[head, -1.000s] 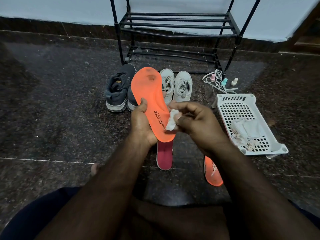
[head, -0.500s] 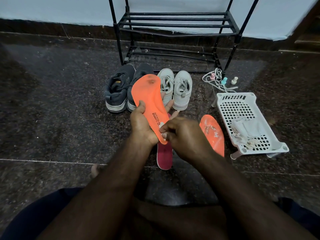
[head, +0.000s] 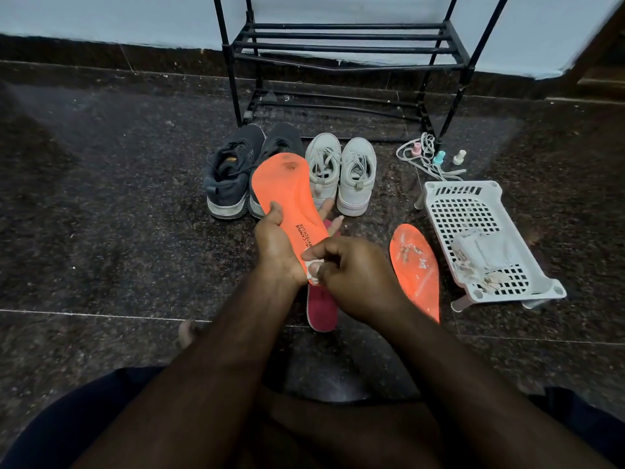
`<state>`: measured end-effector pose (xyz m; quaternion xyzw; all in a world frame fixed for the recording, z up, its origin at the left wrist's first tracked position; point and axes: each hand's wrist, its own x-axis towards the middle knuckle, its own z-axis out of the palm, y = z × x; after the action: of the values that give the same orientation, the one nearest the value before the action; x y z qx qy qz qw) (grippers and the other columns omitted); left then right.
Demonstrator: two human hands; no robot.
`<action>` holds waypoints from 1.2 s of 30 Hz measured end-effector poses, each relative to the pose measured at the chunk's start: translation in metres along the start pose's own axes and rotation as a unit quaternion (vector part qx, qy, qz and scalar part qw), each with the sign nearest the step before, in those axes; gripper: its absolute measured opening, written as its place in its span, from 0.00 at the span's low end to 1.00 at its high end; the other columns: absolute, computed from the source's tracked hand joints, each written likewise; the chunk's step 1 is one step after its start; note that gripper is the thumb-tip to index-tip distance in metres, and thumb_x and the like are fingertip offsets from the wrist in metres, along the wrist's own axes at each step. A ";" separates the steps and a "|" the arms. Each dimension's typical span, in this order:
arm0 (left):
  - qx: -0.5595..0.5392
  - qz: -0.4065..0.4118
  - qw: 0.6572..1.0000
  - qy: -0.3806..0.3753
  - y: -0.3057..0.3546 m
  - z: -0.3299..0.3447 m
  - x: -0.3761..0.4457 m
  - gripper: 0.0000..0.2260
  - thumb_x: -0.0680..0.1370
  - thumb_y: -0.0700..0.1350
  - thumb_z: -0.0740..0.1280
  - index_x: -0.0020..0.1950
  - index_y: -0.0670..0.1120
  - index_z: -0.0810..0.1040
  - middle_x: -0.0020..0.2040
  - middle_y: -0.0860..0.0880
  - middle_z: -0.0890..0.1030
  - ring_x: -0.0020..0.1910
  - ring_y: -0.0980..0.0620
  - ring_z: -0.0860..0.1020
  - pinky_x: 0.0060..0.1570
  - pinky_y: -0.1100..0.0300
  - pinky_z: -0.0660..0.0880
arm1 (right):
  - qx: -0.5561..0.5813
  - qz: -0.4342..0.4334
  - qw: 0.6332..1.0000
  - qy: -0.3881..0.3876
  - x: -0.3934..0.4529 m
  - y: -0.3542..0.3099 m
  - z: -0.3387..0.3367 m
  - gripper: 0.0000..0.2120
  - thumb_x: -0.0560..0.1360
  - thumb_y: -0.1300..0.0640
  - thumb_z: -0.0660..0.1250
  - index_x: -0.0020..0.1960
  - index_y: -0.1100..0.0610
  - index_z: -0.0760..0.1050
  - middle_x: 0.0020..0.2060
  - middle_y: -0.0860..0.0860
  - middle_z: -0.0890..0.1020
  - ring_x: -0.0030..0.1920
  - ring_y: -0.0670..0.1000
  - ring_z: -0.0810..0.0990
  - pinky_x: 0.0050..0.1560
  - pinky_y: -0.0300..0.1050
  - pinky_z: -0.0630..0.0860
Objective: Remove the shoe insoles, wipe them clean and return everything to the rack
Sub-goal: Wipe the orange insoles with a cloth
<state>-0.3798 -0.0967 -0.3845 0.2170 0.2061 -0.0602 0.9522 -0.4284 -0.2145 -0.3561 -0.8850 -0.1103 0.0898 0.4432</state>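
Orange insole [head: 291,204] held up over floor in front of dark sneakers — my left hand [head: 275,245] grasps its edge. Right hand [head: 351,275], pinching white wipe [head: 313,268], has slid down from midsection to heel end — wiping pass nearly complete.

I'm looking at a home entryway or hallway corner: a dark speckled polished stone floor [head: 101,204], a pale blue painted wall [head: 101,15] with dark skirting, and a black metal-tube shoe rack [head: 345,55] with two pairs of sneakers [head: 291,170] before it.
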 end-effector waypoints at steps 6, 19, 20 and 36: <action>0.033 -0.036 0.999 0.014 0.006 0.001 -0.005 0.28 0.84 0.61 0.47 0.60 0.44 0.79 0.51 0.38 0.85 0.48 0.37 0.84 0.53 0.43 0.73 | 0.203 -0.005 0.979 0.026 0.011 0.000 -0.027 0.15 0.71 0.66 0.70 0.47 0.46 0.82 0.43 0.53 0.85 0.42 0.60 0.83 0.51 0.60 0.81; 0.153 -0.089 0.983 0.046 -0.019 0.006 -0.016 0.24 0.85 0.57 0.53 0.52 0.40 0.81 0.43 0.40 0.84 0.43 0.42 0.81 0.54 0.48 0.73 | -0.152 -0.170 0.959 0.169 0.034 0.020 -0.033 0.10 0.71 0.64 0.68 0.51 0.59 0.84 0.45 0.53 0.83 0.47 0.54 0.81 0.51 0.47 0.77; 0.170 -0.090 0.980 0.044 -0.020 0.004 -0.018 0.24 0.85 0.56 0.53 0.51 0.40 0.81 0.42 0.41 0.84 0.41 0.43 0.82 0.52 0.48 0.73 | -0.172 -0.158 0.959 0.161 0.035 0.022 -0.031 0.09 0.70 0.63 0.68 0.49 0.58 0.84 0.44 0.54 0.83 0.46 0.55 0.81 0.49 0.48 0.77; 0.229 -0.106 0.965 0.069 -0.026 0.001 -0.012 0.20 0.84 0.54 0.57 0.55 0.40 0.81 0.45 0.39 0.85 0.43 0.41 0.82 0.50 0.48 0.76 | -0.137 -0.088 0.976 0.145 0.028 0.024 -0.034 0.09 0.71 0.65 0.69 0.47 0.55 0.82 0.44 0.49 0.84 0.47 0.49 0.80 0.49 0.38 0.70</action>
<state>-0.3954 -0.1199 -0.3886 0.4098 0.2742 -0.1908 0.8488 -0.3896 -0.2471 -0.3572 -0.9278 -0.1332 -0.0946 0.3353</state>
